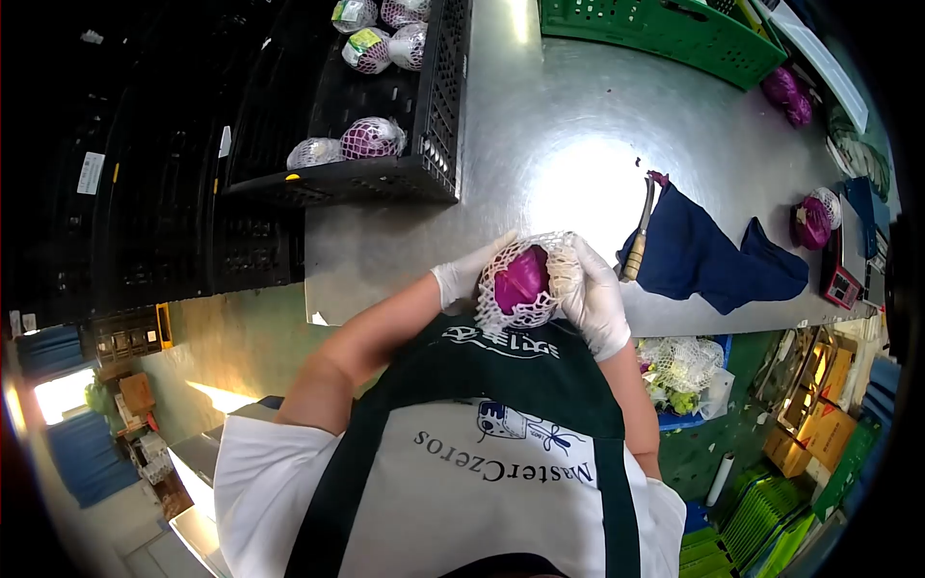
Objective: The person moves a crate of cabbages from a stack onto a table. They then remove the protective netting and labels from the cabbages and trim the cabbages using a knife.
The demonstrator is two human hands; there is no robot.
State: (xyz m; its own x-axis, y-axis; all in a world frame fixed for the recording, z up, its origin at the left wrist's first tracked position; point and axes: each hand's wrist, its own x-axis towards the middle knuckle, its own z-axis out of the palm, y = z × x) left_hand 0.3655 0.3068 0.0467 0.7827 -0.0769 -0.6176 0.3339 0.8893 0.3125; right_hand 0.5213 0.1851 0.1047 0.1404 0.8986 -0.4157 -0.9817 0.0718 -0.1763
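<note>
Cabbages (374, 138) in white netting are held in a black crate (337, 183). To its right, by the metal table's (395, 231) near edge, gloved fingers of the left hand (470, 272) are curled around one side of a purple cabbage (521, 279), partly covered by foam netting (493, 310); its other side is gripped by the right hand (595, 303). Farther right, a knife (637, 246) is laid against a navy cloth (699, 246), and another cabbage (811, 228) is placed near a red device (841, 287)
</note>
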